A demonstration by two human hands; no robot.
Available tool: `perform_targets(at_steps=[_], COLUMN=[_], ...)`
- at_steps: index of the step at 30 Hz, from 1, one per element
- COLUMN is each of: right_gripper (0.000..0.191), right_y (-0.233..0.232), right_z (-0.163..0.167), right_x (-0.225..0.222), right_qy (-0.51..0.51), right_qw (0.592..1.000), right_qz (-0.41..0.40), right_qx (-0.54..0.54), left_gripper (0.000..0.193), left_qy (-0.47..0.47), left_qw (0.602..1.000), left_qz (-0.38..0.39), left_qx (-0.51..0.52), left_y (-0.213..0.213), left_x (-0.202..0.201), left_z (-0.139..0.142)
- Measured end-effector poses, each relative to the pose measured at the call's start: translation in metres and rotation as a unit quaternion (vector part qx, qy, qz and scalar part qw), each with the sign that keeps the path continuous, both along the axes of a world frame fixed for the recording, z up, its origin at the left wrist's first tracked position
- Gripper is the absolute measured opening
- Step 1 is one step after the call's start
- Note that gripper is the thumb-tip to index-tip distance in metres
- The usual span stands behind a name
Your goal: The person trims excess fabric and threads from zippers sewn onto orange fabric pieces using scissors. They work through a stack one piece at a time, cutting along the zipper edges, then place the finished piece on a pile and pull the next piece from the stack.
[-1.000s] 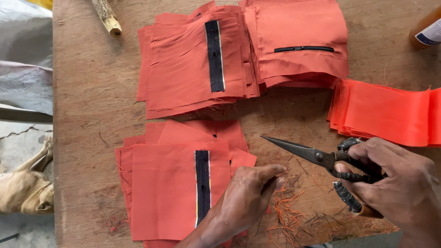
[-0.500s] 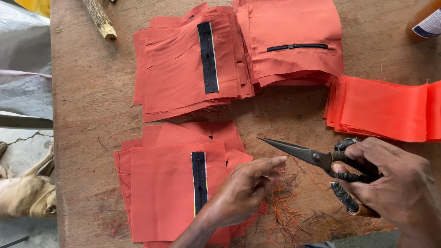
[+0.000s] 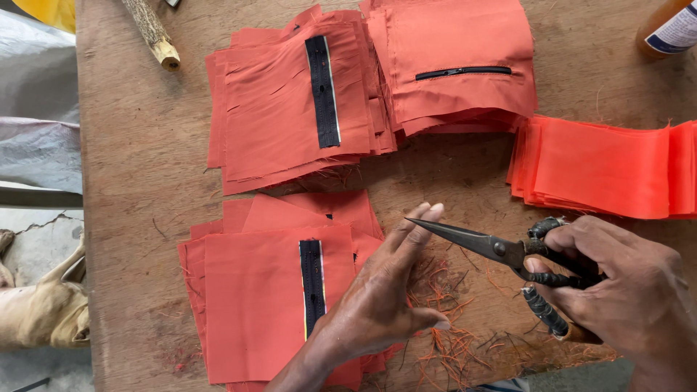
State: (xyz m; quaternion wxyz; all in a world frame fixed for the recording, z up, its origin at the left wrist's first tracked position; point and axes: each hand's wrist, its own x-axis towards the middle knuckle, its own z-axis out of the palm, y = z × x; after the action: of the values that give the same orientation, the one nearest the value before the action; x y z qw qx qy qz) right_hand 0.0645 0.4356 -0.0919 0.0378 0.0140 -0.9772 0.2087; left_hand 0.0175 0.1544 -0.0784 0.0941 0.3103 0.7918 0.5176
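My right hand (image 3: 624, 290) grips the handles of dark metal scissors (image 3: 494, 250), whose closed blades point left over the wooden table (image 3: 138, 181). My left hand (image 3: 381, 301) lies flat with fingers spread on the right edge of a near stack of orange fabric pieces (image 3: 254, 305), the top one carrying a black zipper strip. Its fingertips reach up almost to the scissor tip. Loose orange thread trimmings (image 3: 450, 341) lie between the two hands.
A second stack of orange pieces with a black strip (image 3: 290, 109) lies farther back, beside a stack with a sewn zipper slit (image 3: 457, 65). Folded bright orange fabric (image 3: 602, 167) sits at right. A wooden stick (image 3: 152, 33) and a bottle (image 3: 671, 29) rest at the far edge.
My left hand has lifted its fingers from the threads and stretched them up toward the scissor tip. The scissors and right hand have stayed almost still.
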Motion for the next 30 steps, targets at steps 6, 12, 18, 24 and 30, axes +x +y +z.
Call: perform_targets(at_steps=[6, 12, 18, 24, 30], right_gripper=[0.034, 0.033, 0.038, 0.042, 0.03], right_y=[-0.003, -0.008, -0.016, -0.027, -0.026], right_z=[0.003, 0.003, -0.005, -0.008, -0.007], right_x=[0.003, 0.005, 0.003, -0.001, -0.005], right_qy=[-0.016, 0.004, -0.078, -0.096, -0.021], right_qw=[1.0, 1.0, 0.997, 0.995, 1.0], right_qz=[-0.019, -0.019, -0.027, -0.03, -0.016], right_qx=[-0.01, -0.008, 0.005, 0.01, 0.008], left_gripper=[0.079, 0.07, 0.034, 0.026, 0.022], left_qy=[-0.163, 0.094, -0.025, -0.013, 0.015], left_qw=[0.984, 0.993, 0.989, 0.983, 0.995], left_qz=[0.019, 0.024, 0.126, 0.176, 0.097], left_qx=[-0.062, -0.069, -0.068, -0.05, 0.007], left_y=[0.0, -0.021, -0.064, -0.088, -0.057], left_x=[0.004, 0.009, 0.0, -0.009, -0.008], left_z=[-0.002, -0.001, -0.004, -0.008, 0.004])
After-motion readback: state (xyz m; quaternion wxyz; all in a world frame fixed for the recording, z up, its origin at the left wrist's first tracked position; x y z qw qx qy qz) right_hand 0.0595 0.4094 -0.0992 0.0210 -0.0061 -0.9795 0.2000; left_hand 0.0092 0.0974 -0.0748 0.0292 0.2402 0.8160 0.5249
